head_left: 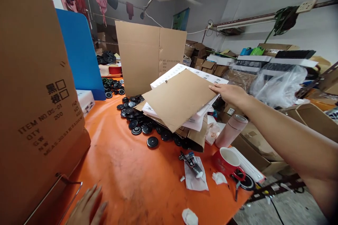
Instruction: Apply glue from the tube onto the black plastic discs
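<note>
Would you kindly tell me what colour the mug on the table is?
The mug is red outside and whitish inside, seen in the head view.

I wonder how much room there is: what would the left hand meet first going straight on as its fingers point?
Past a stretch of orange tabletop, the left hand would probably meet the heaped round, black, plastic-looking discs, though the hand's height is unclear.

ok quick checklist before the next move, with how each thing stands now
1. Right hand touching the cardboard sheet: ok, at its edge.
2. Firm grip there: cannot tell.
3. Left hand free: ok, nothing shows in it, though partly cut off.
4. Stack beneath the sheet squared up: not ok, layers lie askew.
5. Red mug well away from the table edge: not ok, close to it.
</note>
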A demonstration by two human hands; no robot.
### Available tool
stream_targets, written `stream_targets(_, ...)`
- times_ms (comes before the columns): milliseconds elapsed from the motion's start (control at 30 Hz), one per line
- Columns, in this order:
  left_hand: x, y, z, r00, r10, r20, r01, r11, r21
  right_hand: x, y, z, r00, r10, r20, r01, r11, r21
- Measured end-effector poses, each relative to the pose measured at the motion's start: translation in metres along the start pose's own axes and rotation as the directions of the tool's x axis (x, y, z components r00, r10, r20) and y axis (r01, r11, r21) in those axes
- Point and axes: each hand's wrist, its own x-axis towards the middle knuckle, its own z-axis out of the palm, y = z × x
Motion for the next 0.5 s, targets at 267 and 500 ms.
stream_targets(267, 0.003, 0.022, -0.025, 0.998, -0.062, 0.022, 0.063, 0.998, -0.015, -0.021, 0.002, -0.010, 0.953, 0.210, -0.220, -0.120, 0.924, 0.362)
stream_targets(500, 0.003, 0.023, -0.026, 0.997, -0.075, 0.015, 0.075, 0.996, -0.050, -0.040, -0.017, -0.018, 0.758, 0.570, -0.316, -0.265, 0.713, 0.650)
